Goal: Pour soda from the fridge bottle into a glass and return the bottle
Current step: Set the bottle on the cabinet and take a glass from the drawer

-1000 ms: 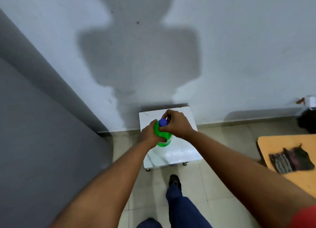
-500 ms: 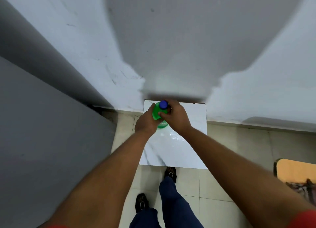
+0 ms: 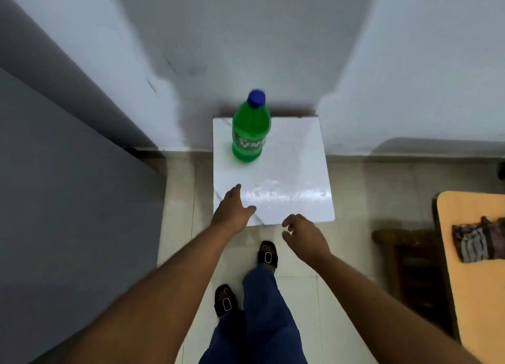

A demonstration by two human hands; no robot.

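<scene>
A green soda bottle (image 3: 250,133) with a blue cap (image 3: 256,98) stands upright at the far left of a small white marble-top table (image 3: 295,172) against the wall. My left hand (image 3: 232,212) hovers over the table's near left corner, fingers apart, holding nothing. My right hand (image 3: 303,235) hangs just off the table's near edge, fingers loosely curled and empty. Both hands are well short of the bottle. No glass is in view.
A large grey surface (image 3: 68,199) fills the left side, close to the table. An orange table (image 3: 475,268) with a dark folded cloth (image 3: 478,240) and a dark wooden piece (image 3: 410,268) stand at the right. My legs and sandals (image 3: 267,254) are on the tiled floor.
Both hands have let go of the bottle and cap and pulled back toward me. The bottle now stands alone on the table. The view has shifted back.
</scene>
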